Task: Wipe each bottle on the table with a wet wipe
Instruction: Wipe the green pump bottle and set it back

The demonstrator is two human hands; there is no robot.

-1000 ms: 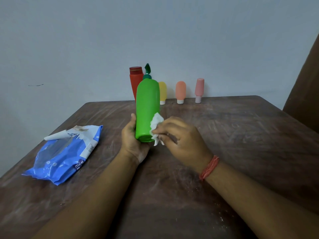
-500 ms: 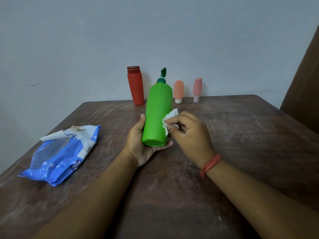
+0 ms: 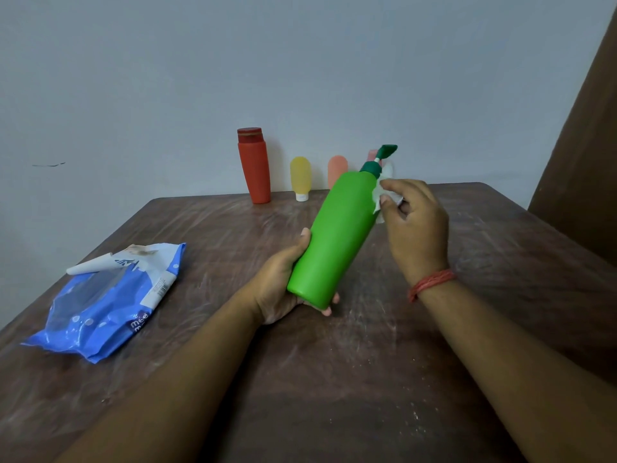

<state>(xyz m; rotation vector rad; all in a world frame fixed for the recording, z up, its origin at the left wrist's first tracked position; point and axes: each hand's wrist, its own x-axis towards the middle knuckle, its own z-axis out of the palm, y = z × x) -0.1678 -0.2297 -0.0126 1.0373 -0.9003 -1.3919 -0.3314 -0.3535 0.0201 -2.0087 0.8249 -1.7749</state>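
Now the left hand (image 3: 280,289) grips the bottle (image 3: 334,238); the right hand (image 3: 414,225) pinches the wipe (image 3: 379,198) at its shoulder; the pump likely comes next.

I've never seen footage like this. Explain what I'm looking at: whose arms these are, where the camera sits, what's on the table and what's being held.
This is no machine: a person wears a camera on the head, looking forward and down, so the two arms reaching in are the wearer's own. The left hand grips the base of a green pump bottle, tilted toward the right. The right hand, with a red thread on its wrist, pinches a white wet wipe against the bottle's shoulder. On the brown table lies a blue wipes pack at the left. Along the far edge stand a red bottle, a yellow one and an orange one; a pink one is mostly hidden.
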